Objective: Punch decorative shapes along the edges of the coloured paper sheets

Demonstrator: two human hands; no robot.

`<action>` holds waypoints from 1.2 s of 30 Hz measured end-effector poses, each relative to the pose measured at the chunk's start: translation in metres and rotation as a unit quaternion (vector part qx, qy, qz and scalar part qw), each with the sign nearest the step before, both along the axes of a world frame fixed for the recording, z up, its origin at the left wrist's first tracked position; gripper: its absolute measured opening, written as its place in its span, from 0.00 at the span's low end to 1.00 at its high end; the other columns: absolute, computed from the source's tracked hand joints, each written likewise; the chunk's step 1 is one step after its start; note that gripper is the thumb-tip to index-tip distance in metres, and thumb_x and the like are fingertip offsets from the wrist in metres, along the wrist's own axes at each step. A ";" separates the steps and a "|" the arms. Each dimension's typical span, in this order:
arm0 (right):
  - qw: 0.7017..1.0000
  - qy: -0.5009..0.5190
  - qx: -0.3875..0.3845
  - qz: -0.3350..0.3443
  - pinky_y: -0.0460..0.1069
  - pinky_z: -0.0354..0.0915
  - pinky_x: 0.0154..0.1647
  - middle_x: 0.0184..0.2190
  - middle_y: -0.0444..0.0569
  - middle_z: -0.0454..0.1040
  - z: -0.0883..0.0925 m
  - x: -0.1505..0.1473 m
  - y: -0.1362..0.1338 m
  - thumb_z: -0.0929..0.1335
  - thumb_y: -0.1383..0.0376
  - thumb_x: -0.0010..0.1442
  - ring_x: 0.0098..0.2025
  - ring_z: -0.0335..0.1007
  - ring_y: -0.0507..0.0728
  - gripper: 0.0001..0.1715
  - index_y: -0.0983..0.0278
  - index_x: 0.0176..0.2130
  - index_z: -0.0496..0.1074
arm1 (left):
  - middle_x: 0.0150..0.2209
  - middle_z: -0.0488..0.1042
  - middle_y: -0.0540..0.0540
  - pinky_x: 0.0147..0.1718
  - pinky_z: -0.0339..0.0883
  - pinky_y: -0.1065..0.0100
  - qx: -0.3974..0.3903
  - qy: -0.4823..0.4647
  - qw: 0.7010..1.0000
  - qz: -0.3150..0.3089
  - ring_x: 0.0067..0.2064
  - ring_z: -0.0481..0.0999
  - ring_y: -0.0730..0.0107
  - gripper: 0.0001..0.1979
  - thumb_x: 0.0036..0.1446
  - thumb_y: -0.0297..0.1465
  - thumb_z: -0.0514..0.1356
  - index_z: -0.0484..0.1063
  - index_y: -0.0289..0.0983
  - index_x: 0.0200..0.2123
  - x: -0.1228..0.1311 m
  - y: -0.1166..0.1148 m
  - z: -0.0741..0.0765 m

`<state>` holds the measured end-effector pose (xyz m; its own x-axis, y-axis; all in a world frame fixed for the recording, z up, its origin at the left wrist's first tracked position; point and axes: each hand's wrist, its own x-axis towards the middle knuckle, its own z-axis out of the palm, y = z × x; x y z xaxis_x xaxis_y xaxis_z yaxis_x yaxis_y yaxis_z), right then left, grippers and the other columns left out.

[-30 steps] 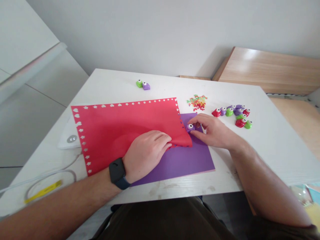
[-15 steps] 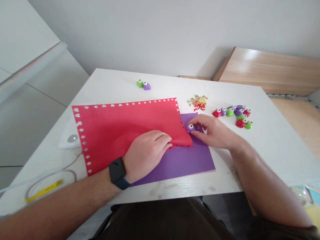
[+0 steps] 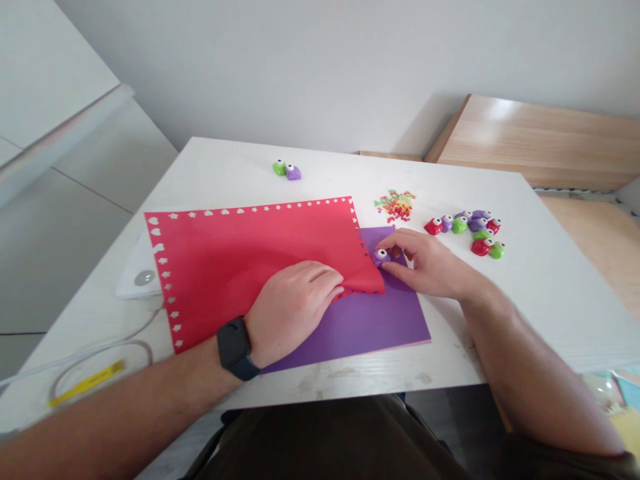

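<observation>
A red sheet of paper [image 3: 220, 253] lies over a purple sheet [image 3: 370, 320], with star and heart holes along its edges. My left hand [image 3: 297, 303] is closed over the lower right part of the red sheet, its fingers gripping the edge, which curls up slightly. Between thumb and forefinger, my right hand [image 3: 420, 261] holds a small purple craft punch [image 3: 381, 257] with a white button marked by a black star. The punch sits at the red sheet's right edge; whether the paper is inside its slot is hidden.
Several red, green and purple punches [image 3: 483, 247] cluster at the right. Behind my right hand lies a pile of colourful paper cut-outs [image 3: 397, 205]. A green punch [image 3: 279, 168] and a purple one stand at the back. A cable with a yellow tag [image 3: 87, 383] lies at left.
</observation>
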<state>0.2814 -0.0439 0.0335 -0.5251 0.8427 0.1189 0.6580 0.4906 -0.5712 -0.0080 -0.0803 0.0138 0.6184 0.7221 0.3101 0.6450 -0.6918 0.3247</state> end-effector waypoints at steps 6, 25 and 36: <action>1.000 -0.004 -0.003 -0.003 0.54 0.70 0.43 0.40 0.50 0.79 0.000 0.000 0.000 0.71 0.68 0.64 0.39 0.74 0.58 0.13 0.60 0.49 0.77 | 0.44 0.83 0.43 0.49 0.74 0.58 0.012 -0.001 1.000 -0.007 0.46 0.82 0.60 0.08 0.73 0.32 0.59 0.79 0.36 0.44 -0.001 0.000 -0.001; 1.000 0.005 -0.004 0.008 0.54 0.70 0.44 0.41 0.51 0.79 0.001 -0.002 0.000 0.72 0.68 0.65 0.40 0.74 0.58 0.14 0.60 0.51 0.78 | 0.44 0.83 0.43 0.49 0.75 0.57 0.002 -0.002 1.000 -0.002 0.46 0.82 0.59 0.08 0.72 0.32 0.60 0.79 0.36 0.44 0.000 0.000 0.001; 1.000 0.012 0.010 0.015 0.54 0.72 0.45 0.45 0.53 0.77 -0.006 -0.006 -0.001 0.71 0.67 0.68 0.42 0.74 0.59 0.15 0.58 0.54 0.79 | 0.50 0.83 0.40 0.55 0.77 0.53 0.013 0.022 0.999 -0.033 0.52 0.81 0.55 0.12 0.72 0.36 0.61 0.80 0.35 0.47 0.002 0.000 -0.003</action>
